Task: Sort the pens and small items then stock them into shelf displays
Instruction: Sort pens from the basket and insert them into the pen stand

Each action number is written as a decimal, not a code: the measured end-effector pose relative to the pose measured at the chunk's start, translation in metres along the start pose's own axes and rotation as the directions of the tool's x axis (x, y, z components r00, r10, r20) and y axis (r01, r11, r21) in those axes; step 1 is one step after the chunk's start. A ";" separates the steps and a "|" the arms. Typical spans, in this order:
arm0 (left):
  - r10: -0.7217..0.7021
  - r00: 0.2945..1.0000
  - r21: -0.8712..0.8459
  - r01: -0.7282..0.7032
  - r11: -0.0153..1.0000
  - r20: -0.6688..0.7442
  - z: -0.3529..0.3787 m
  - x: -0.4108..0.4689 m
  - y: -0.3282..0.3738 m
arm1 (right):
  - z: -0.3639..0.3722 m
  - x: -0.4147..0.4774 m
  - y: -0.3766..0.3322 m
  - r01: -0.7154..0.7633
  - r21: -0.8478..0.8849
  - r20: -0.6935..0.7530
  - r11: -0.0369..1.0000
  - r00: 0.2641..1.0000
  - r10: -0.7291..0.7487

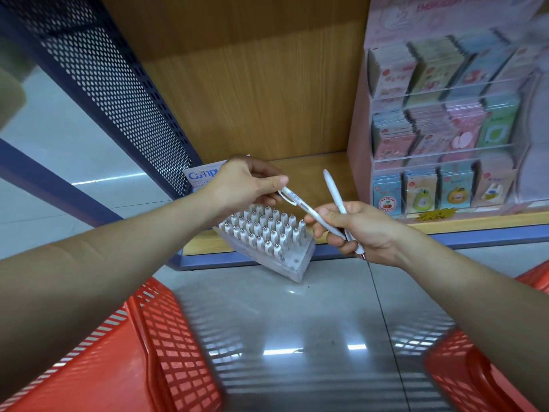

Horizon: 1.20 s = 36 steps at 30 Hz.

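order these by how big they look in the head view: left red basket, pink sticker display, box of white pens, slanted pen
1. left red basket, though it sits nearest the camera, so its lead over the display is unsure
2. pink sticker display
3. box of white pens
4. slanted pen

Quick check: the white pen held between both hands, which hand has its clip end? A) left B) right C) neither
A: the left hand pinches the clip end of the white pen, while the right hand grips its other end beside a second pen.
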State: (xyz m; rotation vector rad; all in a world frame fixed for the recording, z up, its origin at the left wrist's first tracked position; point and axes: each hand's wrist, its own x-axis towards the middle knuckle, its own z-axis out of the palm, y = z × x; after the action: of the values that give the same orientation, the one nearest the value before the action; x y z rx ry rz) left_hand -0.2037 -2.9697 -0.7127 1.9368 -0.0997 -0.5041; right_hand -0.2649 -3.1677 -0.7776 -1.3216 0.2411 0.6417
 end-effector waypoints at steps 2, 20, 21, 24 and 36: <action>0.005 1.000 0.021 -0.005 1.000 0.006 -0.003 -0.003 0.003 | 0.001 0.000 0.000 0.002 0.006 -0.001 1.000 1.000 -0.002; 0.272 0.962 0.702 -0.208 0.682 0.021 -0.005 -0.024 -0.003 | -0.002 0.002 -0.003 -0.007 0.202 -0.183 0.979 0.982 0.045; 0.282 0.959 0.717 -0.220 0.662 0.034 -0.001 -0.025 -0.006 | -0.003 0.003 -0.003 -0.007 0.194 -0.189 0.981 0.981 0.044; 0.289 0.953 0.749 -0.254 0.612 0.086 0.010 -0.027 -0.016 | -0.005 0.005 -0.004 0.000 0.209 -0.211 0.978 0.976 0.045; 0.322 0.928 0.845 -0.321 0.428 0.189 0.028 -0.017 -0.030 | -0.004 0.003 -0.006 0.018 0.217 -0.164 0.976 0.986 0.019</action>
State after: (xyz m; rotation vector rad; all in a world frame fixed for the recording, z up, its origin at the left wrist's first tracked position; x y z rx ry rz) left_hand -0.2352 -2.9763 -0.7442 2.8257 -0.8804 -0.1634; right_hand -0.2584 -3.1712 -0.7754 -1.1627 0.4351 0.4910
